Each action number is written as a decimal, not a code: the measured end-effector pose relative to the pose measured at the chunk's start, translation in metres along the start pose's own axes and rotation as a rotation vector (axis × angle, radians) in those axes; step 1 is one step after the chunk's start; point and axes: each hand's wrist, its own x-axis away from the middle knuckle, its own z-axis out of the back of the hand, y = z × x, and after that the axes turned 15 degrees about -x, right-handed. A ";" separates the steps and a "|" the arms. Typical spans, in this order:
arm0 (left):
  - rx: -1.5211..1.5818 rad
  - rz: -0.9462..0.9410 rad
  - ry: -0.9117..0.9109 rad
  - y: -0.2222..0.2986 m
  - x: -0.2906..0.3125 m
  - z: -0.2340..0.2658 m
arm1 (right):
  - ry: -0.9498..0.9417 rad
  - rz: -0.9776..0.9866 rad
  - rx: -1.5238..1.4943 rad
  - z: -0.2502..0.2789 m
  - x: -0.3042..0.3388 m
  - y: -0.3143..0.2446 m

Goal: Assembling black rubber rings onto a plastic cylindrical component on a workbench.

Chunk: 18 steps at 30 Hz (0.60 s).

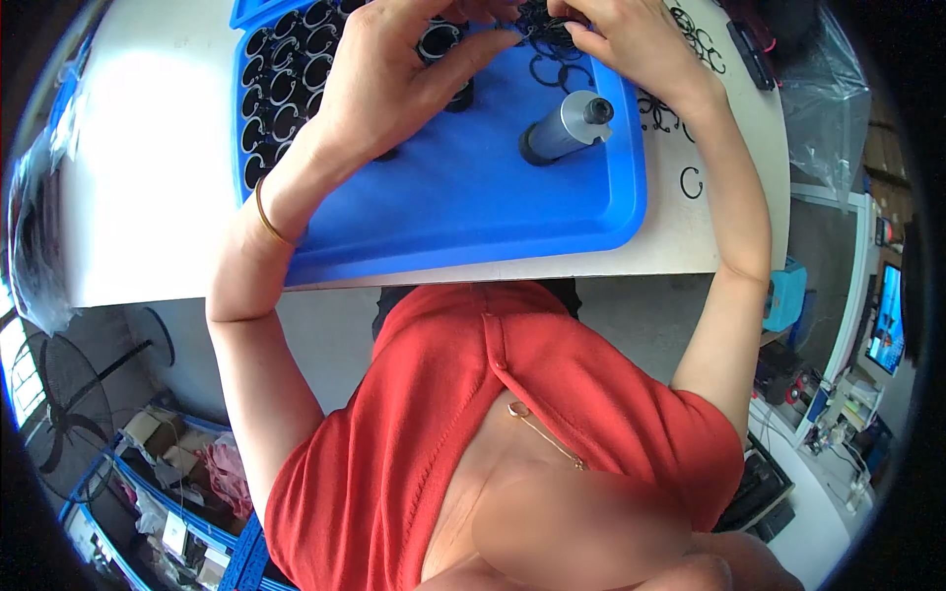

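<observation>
My left hand (409, 74) reaches over the blue tray (443, 222) to its upper part, thumb stretched toward the curled fingertips. Opposite it, my right hand (636, 49) has its thumb and fingers bent together beside a tangled pile of black open rings (547, 41). Both sets of fingertips meet the top edge of the picture, so whatever they pinch is hidden. Below the left hand stand black cylindrical parts, each showing a C-shaped ring (317, 71), packed in rows along the tray's left side. A grey cylinder with a black knob (570, 128) stands tilted-looking near the right hand.
More black C-shaped rings lie on the white table (148, 197) right of the tray, including a single ring (692, 182). A dark object (754, 54) and clear plastic bags (823, 94) are at the right edge. A fan (67, 419) stands lower left.
</observation>
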 end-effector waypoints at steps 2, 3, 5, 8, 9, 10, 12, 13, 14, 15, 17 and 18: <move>0.010 0.009 -0.003 0.000 0.000 0.000 | -0.002 0.001 0.004 -0.001 -0.001 0.000; 0.021 0.019 -0.005 0.000 0.000 0.000 | -0.012 -0.001 0.018 -0.001 0.000 0.002; 0.001 0.013 -0.006 -0.002 0.001 0.000 | -0.023 0.000 0.029 -0.001 0.000 0.005; 0.018 -0.004 -0.016 -0.001 -0.003 0.000 | 0.011 0.020 -0.022 0.016 0.003 -0.003; 0.024 0.010 -0.013 0.000 -0.003 0.001 | 0.058 -0.026 -0.177 0.023 0.002 -0.011; 0.020 0.014 -0.014 0.001 -0.003 0.001 | 0.105 -0.074 -0.332 0.027 0.001 -0.016; -0.040 0.032 -0.018 0.002 -0.003 0.002 | 0.115 -0.189 -0.412 0.028 -0.001 -0.018; -0.039 0.032 -0.020 0.002 -0.002 0.002 | 0.125 -0.307 -0.488 0.028 -0.001 -0.019; -0.038 0.034 -0.023 0.001 -0.002 0.002 | 0.126 -0.308 -0.489 0.025 0.000 -0.012; -0.034 0.034 -0.026 0.001 -0.002 0.002 | 0.107 -0.165 -0.262 0.021 0.001 -0.004; -0.029 0.019 -0.031 0.001 -0.003 0.002 | 0.088 -0.026 -0.034 0.019 0.005 0.004; -0.028 0.012 -0.033 0.000 -0.002 0.001 | 0.079 -0.040 -0.078 0.019 0.005 0.004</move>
